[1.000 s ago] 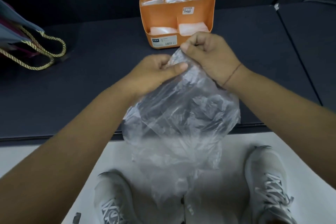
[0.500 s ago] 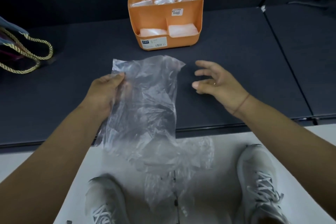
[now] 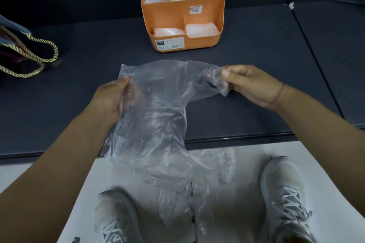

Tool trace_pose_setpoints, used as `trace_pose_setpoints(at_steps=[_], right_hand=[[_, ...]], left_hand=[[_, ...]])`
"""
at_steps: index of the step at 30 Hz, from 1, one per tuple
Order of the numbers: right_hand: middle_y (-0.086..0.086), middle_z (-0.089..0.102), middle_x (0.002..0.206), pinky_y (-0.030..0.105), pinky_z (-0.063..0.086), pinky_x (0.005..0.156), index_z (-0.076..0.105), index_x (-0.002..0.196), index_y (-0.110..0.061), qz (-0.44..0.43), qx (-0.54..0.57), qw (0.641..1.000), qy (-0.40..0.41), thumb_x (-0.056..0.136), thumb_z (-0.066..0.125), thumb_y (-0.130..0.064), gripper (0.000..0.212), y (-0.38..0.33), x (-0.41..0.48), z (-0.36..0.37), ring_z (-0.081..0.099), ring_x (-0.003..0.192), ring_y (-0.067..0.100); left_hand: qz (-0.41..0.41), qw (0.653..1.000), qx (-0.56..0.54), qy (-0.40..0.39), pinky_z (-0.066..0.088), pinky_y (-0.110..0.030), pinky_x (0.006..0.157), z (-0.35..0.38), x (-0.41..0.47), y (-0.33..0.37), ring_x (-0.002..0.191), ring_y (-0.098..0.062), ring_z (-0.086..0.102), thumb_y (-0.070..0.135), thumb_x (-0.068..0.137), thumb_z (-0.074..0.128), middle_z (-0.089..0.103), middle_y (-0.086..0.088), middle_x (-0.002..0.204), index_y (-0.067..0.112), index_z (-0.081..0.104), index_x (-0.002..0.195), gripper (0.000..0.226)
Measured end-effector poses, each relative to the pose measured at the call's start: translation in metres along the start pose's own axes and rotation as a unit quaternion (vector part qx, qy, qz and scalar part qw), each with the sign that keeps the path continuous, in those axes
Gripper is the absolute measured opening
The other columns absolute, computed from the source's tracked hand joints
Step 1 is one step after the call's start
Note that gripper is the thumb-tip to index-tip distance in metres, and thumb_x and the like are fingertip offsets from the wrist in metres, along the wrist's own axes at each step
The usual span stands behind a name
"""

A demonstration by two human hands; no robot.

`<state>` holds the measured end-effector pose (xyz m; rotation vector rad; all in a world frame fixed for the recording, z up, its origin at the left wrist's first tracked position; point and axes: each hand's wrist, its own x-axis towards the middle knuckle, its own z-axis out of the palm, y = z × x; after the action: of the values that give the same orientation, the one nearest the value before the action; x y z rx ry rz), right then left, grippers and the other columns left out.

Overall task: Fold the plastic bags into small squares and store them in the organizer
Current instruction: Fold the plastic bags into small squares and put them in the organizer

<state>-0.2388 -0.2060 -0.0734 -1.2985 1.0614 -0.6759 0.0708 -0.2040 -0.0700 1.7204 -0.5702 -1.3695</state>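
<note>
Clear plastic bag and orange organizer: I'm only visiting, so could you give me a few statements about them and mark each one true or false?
1. The left hand and the right hand both hold the clear plastic bag near its top edge. True.
2. The bag is already folded into a small square. False: it hangs spread out and crumpled, reaching down past the table's front edge.
3. The orange organizer stands upright on the dark table, beyond the bag. True.
4. The organizer's compartments are all empty. False: folded bags show in all five compartments.
</note>
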Motion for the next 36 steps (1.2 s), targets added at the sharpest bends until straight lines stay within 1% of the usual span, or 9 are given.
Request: trace_pose_setpoints(at_steps=[4,8,12,16,20,25,31,33,36], right_hand=[[0.022,0.06,0.107,0.029,0.048,0.093,0.055,0.109,0.021,0.011,0.049,0.999,0.022,0.072,0.068,-0.064,0.094,-0.002,-0.014,-0.019,0.058,0.1,0.024],[0.0,0.071,0.08,0.018,0.053,0.064,0.063,0.09,-0.009,0.056,0.093,0.992,0.058,0.066,0.071,-0.051,0.049,-0.007,-0.018,-0.029,0.067,0.075,0.01],[-0.005,0.067,0.065,0.015,0.047,0.053,0.055,0.082,-0.016,0.072,0.062,0.985,0.144,0.084,0.068,-0.011,0.014,-0.005,-0.015,-0.035,0.06,0.057,0.004],[0.004,0.067,0.074,0.015,0.049,0.056,0.059,0.112,-0.008,0.075,0.074,0.955,0.276,0.091,0.061,-0.001,0.023,-0.001,-0.007,-0.037,0.061,0.055,0.003],[0.01,0.067,0.082,0.022,0.055,0.067,0.055,0.114,-0.008,0.071,0.096,0.923,0.365,0.095,0.053,0.0,0.021,0.0,-0.006,-0.037,0.067,0.066,0.01],[0.009,0.069,0.093,0.028,0.057,0.075,0.06,0.1,-0.011,0.148,0.079,0.941,0.292,0.099,0.051,-0.025,0.017,-0.013,-0.051,-0.015,0.067,0.079,0.016],[0.005,0.074,0.079,0.028,0.058,0.066,0.069,0.094,-0.009,0.24,0.023,0.946,0.217,0.076,0.062,-0.049,0.045,-0.01,-0.112,0.022,0.069,0.072,0.019],[0.012,0.073,0.085,0.03,0.059,0.067,0.07,0.093,-0.007,0.248,0.034,0.948,0.199,0.072,0.067,-0.043,0.042,-0.006,-0.117,0.029,0.071,0.075,0.024],[0.017,0.071,0.092,0.025,0.059,0.061,0.068,0.095,-0.008,0.243,0.036,0.948,0.201,0.083,0.071,-0.018,0.015,0.0,-0.114,0.035,0.071,0.076,0.026]], left_hand=[[-0.003,1.0,0.007,0.005,0.056,-0.022,0.051,-0.005,0.001,0.0,0.055,-0.01,0.067,0.023,0.098,0.06,0.069,0.004,0.059,0.013,0.065,0.082,0.019],[0.004,1.0,0.026,-0.004,0.055,-0.023,0.056,-0.008,0.002,-0.003,0.05,-0.006,0.063,0.024,0.099,0.057,0.066,0.006,0.055,0.015,0.062,0.075,0.026],[0.009,1.0,0.027,-0.007,0.056,-0.024,0.057,-0.007,0.004,-0.004,0.061,-0.008,0.066,0.025,0.1,0.057,0.069,0.006,0.061,0.016,0.064,0.079,0.024],[0.023,0.999,0.04,0.009,0.057,-0.03,0.069,-0.002,0.004,-0.006,0.06,-0.007,0.068,0.03,0.098,0.059,0.071,0.007,0.066,0.019,0.065,0.086,0.017],[0.029,0.996,-0.02,0.078,0.056,-0.03,0.07,0.003,0.002,-0.005,0.055,-0.005,0.066,0.03,0.098,0.06,0.07,0.009,0.061,0.018,0.064,0.081,0.021],[-0.009,0.998,-0.055,0.013,0.06,-0.028,0.073,-0.013,-0.015,-0.009,0.083,-0.012,0.073,0.041,0.1,0.051,0.074,-0.003,0.096,0.008,0.059,0.114,0.037],[-0.049,0.999,0.003,-0.017,0.058,-0.02,0.062,-0.043,-0.063,-0.033,0.086,-0.012,0.074,0.037,0.095,0.057,0.073,-0.005,0.101,0.009,0.063,0.107,0.03],[-0.064,0.998,0.023,-0.013,0.059,-0.021,0.064,-0.046,-0.078,-0.044,0.083,-0.013,0.074,0.03,0.094,0.059,0.074,-0.007,0.1,0.008,0.065,0.105,0.025],[-0.067,0.997,0.038,-0.011,0.061,-0.026,0.071,-0.046,-0.096,-0.056,0.089,-0.025,0.071,0.019,0.092,0.063,0.073,-0.016,0.104,0.004,0.069,0.104,0.02]])
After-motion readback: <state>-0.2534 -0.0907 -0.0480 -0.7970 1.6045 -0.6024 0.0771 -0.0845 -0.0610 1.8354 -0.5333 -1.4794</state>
